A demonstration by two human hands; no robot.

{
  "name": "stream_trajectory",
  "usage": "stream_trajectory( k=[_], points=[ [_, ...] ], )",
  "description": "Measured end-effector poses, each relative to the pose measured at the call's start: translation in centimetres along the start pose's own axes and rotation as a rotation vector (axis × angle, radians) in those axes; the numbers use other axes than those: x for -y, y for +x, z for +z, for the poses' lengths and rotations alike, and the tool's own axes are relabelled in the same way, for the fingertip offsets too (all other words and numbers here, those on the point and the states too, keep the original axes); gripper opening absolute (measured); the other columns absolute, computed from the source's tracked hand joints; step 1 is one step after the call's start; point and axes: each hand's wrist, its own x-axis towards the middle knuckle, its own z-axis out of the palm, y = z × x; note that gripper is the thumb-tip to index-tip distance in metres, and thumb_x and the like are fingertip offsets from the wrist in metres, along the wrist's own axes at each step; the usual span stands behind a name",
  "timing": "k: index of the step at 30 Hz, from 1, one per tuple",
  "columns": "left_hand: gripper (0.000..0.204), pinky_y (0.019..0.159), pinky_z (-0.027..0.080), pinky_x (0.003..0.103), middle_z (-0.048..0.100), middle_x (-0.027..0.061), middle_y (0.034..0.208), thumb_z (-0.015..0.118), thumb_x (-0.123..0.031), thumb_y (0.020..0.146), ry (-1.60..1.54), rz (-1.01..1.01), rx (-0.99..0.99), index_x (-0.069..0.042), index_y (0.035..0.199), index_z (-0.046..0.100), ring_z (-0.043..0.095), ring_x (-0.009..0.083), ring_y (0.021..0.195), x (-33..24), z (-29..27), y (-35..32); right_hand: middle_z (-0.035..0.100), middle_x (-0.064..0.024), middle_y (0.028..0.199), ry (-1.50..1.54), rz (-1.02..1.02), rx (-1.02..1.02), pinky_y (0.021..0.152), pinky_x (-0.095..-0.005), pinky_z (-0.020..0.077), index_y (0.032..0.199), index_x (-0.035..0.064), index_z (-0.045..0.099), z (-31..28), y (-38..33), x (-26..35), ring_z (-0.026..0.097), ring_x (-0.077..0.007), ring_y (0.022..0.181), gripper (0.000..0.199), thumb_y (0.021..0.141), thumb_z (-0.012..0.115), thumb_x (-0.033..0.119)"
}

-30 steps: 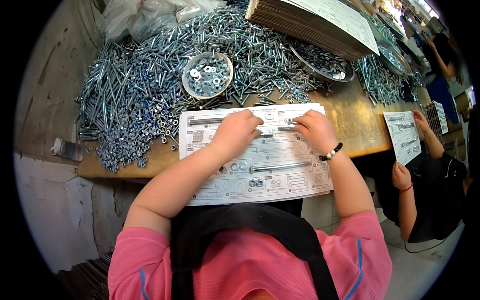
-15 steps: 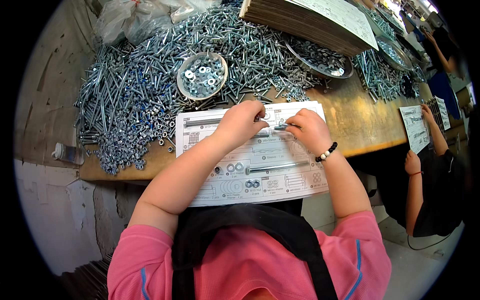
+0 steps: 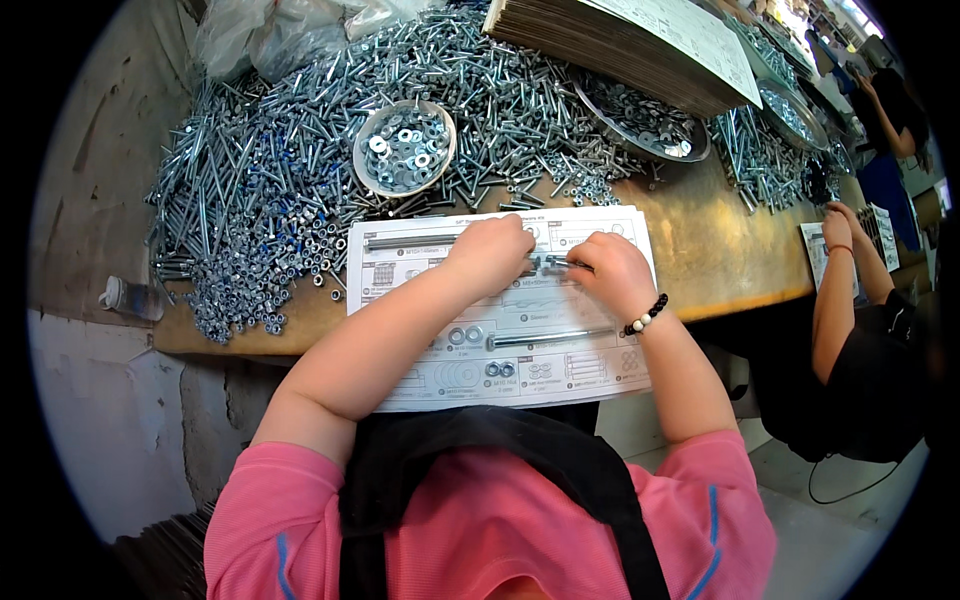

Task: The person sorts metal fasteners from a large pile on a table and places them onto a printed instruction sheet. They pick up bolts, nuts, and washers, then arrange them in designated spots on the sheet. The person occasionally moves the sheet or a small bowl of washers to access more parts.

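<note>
head view: right fingers (image 3: 590, 246) touch bolt (image 3: 571, 263) over printed sheet (image 3: 560, 308)

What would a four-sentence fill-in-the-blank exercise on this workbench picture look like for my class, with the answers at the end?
1. The person's shirt under the apron is coloured ____.
2. The beaded bracelet is on the person's ____ wrist.
3. The light round bowl beyond the printed sheet is filled with flat metal rings called ____.
4. Of the person's left hand and right hand, the one nearer the bowl is the ____ hand.

Missing words: pink; right; washers; left.
</note>
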Motion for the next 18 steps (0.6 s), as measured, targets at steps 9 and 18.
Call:
stream_trajectory(
  k=[9, 18],
  points=[
    [0.017, 0.074, 0.041, 0.035, 0.057, 0.003, 0.081, 0.064, -0.026, 0.074, 0.204, 0.047, -0.093, -0.012, 0.083, 0.062, 0.058, 0.0196, 0.08, 0.4, 0.9, -2.6, 0.055, -0.0038, 0.071, -0.057, -0.074, 0.009, 0.066, -0.0352, 0.0448, 0.072, 0.0096, 0.062, 0.7, -0.2, 0.6, 0.054, -0.0233, 0.073, 0.011, 0.066, 0.069, 0.016],
    [0.012, 0.08, 0.038, 0.034, 0.058, 0.0014, 0.077, 0.062, -0.023, 0.075, 0.174, 0.016, -0.172, -0.013, 0.081, 0.063, 0.057, 0.0184, 0.079, 0.7, 1.9, -2.8, 0.054, -0.0056, 0.074, -0.014, 0.096, -0.066, 0.067, -0.035, 0.044, 0.073, 0.0104, 0.065, -0.6, 0.7, 0.5, 0.053, -0.025, 0.076, 0.009, 0.067, 0.07, 0.014]
  ],
)
